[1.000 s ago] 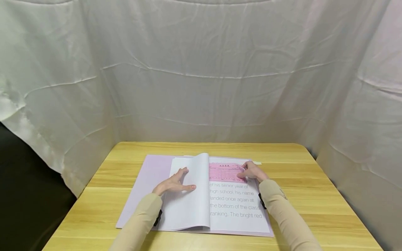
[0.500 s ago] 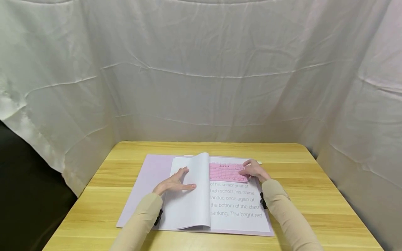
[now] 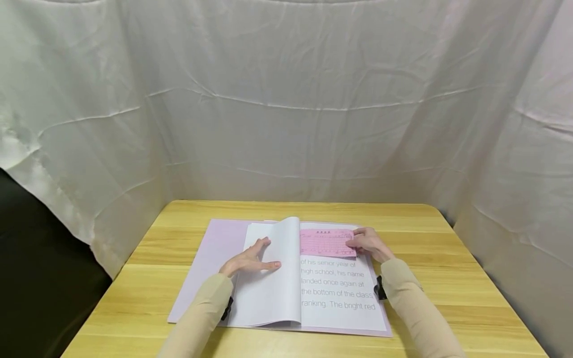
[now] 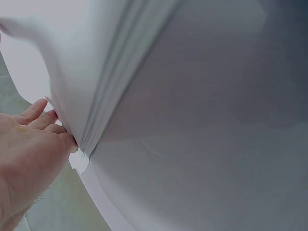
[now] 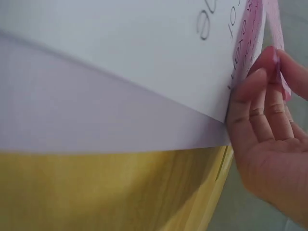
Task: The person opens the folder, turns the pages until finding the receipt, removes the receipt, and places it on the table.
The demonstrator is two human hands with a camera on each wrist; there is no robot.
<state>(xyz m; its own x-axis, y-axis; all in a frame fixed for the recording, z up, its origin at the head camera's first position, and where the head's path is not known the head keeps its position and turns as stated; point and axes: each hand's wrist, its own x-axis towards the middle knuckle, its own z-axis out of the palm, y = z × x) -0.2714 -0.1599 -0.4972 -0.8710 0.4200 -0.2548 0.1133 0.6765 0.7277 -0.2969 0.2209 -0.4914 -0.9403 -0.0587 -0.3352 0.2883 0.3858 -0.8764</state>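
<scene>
A book with large print (image 3: 337, 293) lies spread on the table, its turned white pages bulging upward near the spine. My left hand (image 3: 250, 261) rests on those left pages with thumb and forefinger spread; in the left wrist view, its fingers (image 4: 36, 113) touch the page edge. Over the upper part of the right page is a pink slip of paper (image 3: 327, 242) printed with a grid. My right hand (image 3: 369, 243) pinches the slip's right end between thumb and fingers. From the right wrist view, the pinched slip (image 5: 274, 24) stands slightly off the page.
The lilac cover (image 3: 197, 273) extends beyond the pages at left. A wooden table (image 3: 429, 268) carries the book. Pale curtains (image 3: 286, 124) hang behind and at both sides, with a dark area (image 3: 40, 278) at lower left.
My right hand has drawn back a little to the right, and the pink slip has come with it, now raised and flatter. My left hand has stayed in place on the pages.
</scene>
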